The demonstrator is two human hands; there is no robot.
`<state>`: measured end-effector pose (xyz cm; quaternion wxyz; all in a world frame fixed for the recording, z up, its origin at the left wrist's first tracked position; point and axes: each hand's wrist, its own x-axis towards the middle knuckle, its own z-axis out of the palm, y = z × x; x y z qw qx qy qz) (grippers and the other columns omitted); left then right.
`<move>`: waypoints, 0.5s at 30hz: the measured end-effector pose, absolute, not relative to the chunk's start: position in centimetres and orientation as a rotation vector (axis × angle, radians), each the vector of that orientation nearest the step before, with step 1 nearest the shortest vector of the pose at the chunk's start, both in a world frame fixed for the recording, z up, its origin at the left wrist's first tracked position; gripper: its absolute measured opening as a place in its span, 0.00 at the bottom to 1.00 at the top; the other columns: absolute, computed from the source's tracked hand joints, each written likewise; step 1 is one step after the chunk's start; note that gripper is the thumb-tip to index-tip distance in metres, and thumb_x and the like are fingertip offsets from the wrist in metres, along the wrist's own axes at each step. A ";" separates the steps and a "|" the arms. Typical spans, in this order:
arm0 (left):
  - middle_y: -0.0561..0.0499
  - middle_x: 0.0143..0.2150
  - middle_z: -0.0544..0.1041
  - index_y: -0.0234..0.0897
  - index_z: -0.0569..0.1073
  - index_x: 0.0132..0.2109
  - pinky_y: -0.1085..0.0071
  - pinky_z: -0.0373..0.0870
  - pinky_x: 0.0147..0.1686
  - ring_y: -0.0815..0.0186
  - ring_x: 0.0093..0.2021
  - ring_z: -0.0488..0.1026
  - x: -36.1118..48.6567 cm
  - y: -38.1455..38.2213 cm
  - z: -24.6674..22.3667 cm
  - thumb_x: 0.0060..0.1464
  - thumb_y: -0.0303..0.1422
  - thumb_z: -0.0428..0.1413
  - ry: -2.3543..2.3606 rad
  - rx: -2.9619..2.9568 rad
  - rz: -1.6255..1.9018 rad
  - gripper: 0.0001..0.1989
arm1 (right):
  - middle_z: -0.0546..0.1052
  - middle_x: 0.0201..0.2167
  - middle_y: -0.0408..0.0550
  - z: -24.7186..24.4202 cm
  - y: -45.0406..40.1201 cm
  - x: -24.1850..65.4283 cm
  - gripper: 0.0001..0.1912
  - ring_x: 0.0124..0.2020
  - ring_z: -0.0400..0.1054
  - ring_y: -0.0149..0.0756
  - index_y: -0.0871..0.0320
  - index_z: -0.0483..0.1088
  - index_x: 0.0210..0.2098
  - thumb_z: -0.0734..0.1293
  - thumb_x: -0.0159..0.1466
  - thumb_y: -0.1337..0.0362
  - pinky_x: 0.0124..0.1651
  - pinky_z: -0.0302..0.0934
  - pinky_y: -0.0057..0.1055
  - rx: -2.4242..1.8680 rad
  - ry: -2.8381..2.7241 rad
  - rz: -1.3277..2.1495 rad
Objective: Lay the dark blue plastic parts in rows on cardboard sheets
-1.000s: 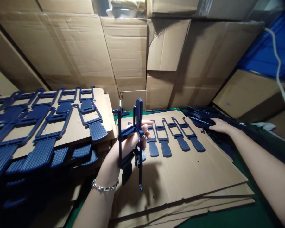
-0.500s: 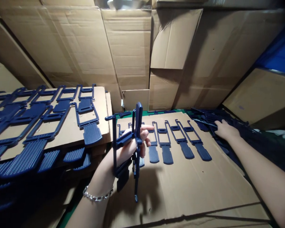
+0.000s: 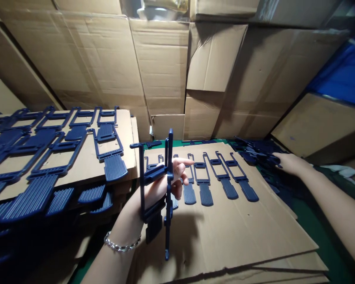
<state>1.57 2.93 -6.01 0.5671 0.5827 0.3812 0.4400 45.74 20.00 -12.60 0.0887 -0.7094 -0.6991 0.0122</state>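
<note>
My left hand (image 3: 176,179) is in the middle, fingers curled and index finger pointing right. It holds dark blue plastic frames (image 3: 142,181) upright; one surrounds the back of the hand and another stands edge-on beside the fingers. Behind it, a row of similar frames with ribbed paddles (image 3: 206,195) lies flat on a cardboard sheet (image 3: 248,236). At the right, my right hand (image 3: 290,163) reaches into a heap of dark blue plastic parts (image 3: 254,152). Its fingers are bent onto a dark part, whose full shape is lost among the others.
On the left, a raised cardboard stack (image 3: 131,157) carries many more frames (image 3: 108,150), some paddles overhanging its front edge. Cardboard walls (image 3: 159,67) close off the back. A green surface (image 3: 313,225) shows under the sheets. A cardboard box (image 3: 316,122) stands at the right.
My right hand has shifted slightly right and down at the heap. The held frame by my left fingers has turned more edge-on. The view has tilted slightly upward.
</note>
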 end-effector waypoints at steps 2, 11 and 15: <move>0.55 0.28 0.65 0.38 0.65 0.52 0.79 0.62 0.18 0.78 0.16 0.64 1.6 2.8 -6.0 0.58 0.43 0.45 0.873 1.394 1.030 0.19 | 0.72 0.41 0.66 -11.9 19.8 46.1 0.17 0.43 0.67 0.41 0.69 0.70 0.45 0.63 0.57 0.69 0.41 0.52 0.32 -2.100 -2.171 0.053; 0.54 0.28 0.65 0.34 0.66 0.49 0.79 0.64 0.17 0.77 0.17 0.63 2.5 2.2 -5.1 0.56 0.44 0.47 0.859 1.290 1.038 0.20 | 0.72 0.35 0.53 -6.3 17.7 45.6 0.11 0.36 0.65 0.28 0.69 0.69 0.35 0.65 0.52 0.72 0.42 0.53 0.25 -1.918 -1.986 0.330; 0.54 0.28 0.65 0.35 0.66 0.50 0.80 0.65 0.19 0.78 0.19 0.65 2.6 2.3 -5.4 0.56 0.45 0.47 0.812 1.285 1.036 0.21 | 0.72 0.32 0.47 -3.3 16.0 43.6 0.07 0.33 0.63 0.27 0.65 0.70 0.32 0.65 0.52 0.72 0.41 0.53 0.27 -1.880 -1.824 0.239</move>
